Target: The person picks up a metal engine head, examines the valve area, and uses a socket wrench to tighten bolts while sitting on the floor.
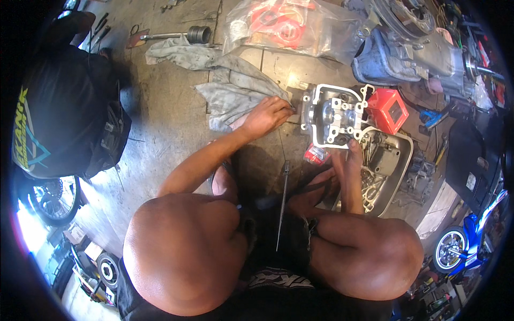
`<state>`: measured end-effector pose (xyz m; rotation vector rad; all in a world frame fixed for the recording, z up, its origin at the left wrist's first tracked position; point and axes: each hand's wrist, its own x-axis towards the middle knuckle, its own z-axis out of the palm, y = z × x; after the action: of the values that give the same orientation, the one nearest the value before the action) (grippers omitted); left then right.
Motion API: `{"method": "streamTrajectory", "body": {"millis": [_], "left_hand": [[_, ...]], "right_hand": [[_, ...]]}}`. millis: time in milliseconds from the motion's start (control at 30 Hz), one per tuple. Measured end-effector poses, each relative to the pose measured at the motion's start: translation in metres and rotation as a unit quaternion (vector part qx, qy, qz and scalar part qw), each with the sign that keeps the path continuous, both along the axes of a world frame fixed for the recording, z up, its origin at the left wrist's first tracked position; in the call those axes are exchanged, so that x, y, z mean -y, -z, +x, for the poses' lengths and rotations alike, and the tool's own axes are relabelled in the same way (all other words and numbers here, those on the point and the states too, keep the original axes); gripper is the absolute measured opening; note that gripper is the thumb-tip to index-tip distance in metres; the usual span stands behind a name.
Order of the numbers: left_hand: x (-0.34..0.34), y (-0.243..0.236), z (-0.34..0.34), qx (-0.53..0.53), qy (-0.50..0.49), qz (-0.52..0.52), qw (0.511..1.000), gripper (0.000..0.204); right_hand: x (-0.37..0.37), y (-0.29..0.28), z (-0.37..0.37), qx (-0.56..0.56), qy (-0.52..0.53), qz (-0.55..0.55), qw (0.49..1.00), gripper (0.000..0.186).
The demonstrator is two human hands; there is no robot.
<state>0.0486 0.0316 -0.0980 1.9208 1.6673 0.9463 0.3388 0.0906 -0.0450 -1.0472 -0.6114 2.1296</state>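
Engine part (pixel 335 116) — a pale metal casting with a bright rim — is sitting ahead and to the person's right, just beside a red box (pixel 390 111) and partly overhanging the upper end of a metal tray (pixel 405 170). Its open face, with posts and hollows inside, is facing up toward the head camera.

The right hand (pixel 349 163) is holding the part at its lower edge: the thumb is pressing up by the rim, while the other fingers are bending in lower down, seemingly underneath. The left hand (pixel 266 116) is reaching across from the other side, its fingers curling together with the tips pointing toward the casting; whether they are pinching the edge of the grey cloth (pixel 235 88), some small thing or nothing, I cannot tell.

Judging by this, the person is steadying the part with one hand and tending it with the other — perhaps cleaning or checking it. The next move seems to be calling for a firm hold from the right hand, since loose metal pieces are lying in the tray close by and a slip could be knocking the rim against them. The left fingers are needing a careful approach, as the inside is looking crowded. A long metal rod (pixel 284 200) is lying nearer the body, apart from both hands.
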Motion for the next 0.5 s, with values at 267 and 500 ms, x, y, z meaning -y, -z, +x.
{"method": "streamTrajectory", "body": {"millis": [267,500], "left_hand": [[0.005,0.004,0.015,0.017,-0.062,-0.042,0.997,0.034],[0.023,0.02,0.008,-0.022,-0.057,-0.023,0.998,0.035]], "right_hand": [[-0.008,0.021,-0.037,-0.096,-0.039,-0.032,0.994,0.059],[-0.004,0.021,-0.061,-0.072,-0.066,-0.053,0.994,0.054]]}}
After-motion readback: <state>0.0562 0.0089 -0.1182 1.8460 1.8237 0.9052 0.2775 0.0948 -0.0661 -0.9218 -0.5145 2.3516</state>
